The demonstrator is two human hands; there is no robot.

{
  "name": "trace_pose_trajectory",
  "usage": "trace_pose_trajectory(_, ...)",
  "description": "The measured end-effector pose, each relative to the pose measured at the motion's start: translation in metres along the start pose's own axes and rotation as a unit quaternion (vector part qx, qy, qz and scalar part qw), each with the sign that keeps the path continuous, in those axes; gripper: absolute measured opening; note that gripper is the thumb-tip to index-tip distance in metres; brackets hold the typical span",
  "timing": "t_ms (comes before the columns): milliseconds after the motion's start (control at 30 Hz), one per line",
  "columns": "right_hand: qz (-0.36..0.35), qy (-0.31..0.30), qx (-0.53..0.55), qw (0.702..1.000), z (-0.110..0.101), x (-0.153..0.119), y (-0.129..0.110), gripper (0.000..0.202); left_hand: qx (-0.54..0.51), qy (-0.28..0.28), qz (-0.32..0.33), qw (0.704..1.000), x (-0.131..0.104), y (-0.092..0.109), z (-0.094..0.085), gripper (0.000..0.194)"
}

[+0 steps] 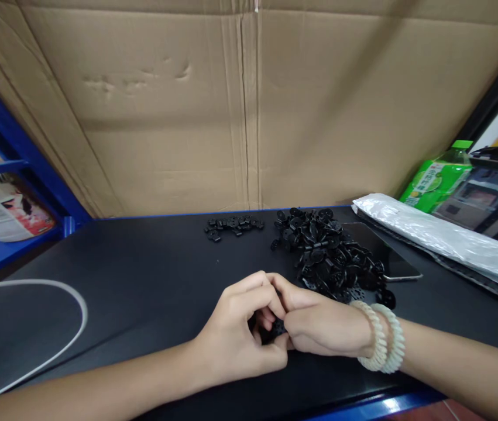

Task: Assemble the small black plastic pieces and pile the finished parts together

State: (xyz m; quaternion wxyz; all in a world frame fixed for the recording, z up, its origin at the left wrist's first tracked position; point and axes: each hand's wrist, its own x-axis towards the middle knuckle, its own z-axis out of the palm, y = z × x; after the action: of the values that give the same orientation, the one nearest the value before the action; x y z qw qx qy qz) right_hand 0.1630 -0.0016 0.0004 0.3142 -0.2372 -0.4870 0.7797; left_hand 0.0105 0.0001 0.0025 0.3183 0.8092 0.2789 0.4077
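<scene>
The loose parts point(319, 248) are black, the cardboard point(156, 117) brown, the half-hidden piece point(279, 326) apparently black too.

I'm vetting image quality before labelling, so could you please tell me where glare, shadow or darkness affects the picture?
All in the head view: glare on the long silvery plastic package and shiny blue table edge; soft diagonal shadow across the tan cardboard panel; black part between bare fingers dark, largely hidden.

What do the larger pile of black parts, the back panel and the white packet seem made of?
Larger pile of black parts: probably plastic, possibly coated metal, semi-gloss, judging by highlights on uniform black.
Back panel: matt brown cardboard, shown by its fold lines and dents.
White packet: apparently glossy plastic film, since its wrinkles catch light; contents can't be told.
</scene>
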Motion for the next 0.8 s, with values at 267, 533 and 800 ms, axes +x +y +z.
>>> trace_pose_trajectory(267, -0.024, -0.001, -0.013, 1.0, 0.0008, 0.0002, 0.002, 0.037, 0.021, 0.011, 0.034, 0.999, 0.0002, 0.0015, 0.0, 0.02)
trace_pose_trajectory(533, 0.001, -0.008, 0.032, 0.999, 0.0056, -0.0006, 0.0023, 0.04, 0.027, 0.018, 0.045, 0.998, -0.0001, 0.0051, -0.0003, 0.021)
trace_pose_trajectory(800, -0.018, 0.004, 0.01, 1.0, 0.0013, -0.0003, 0.0077, 0.041, 0.045, 0.037, 0.08, 0.995, -0.0017, 0.0007, 0.0001, 0.021)
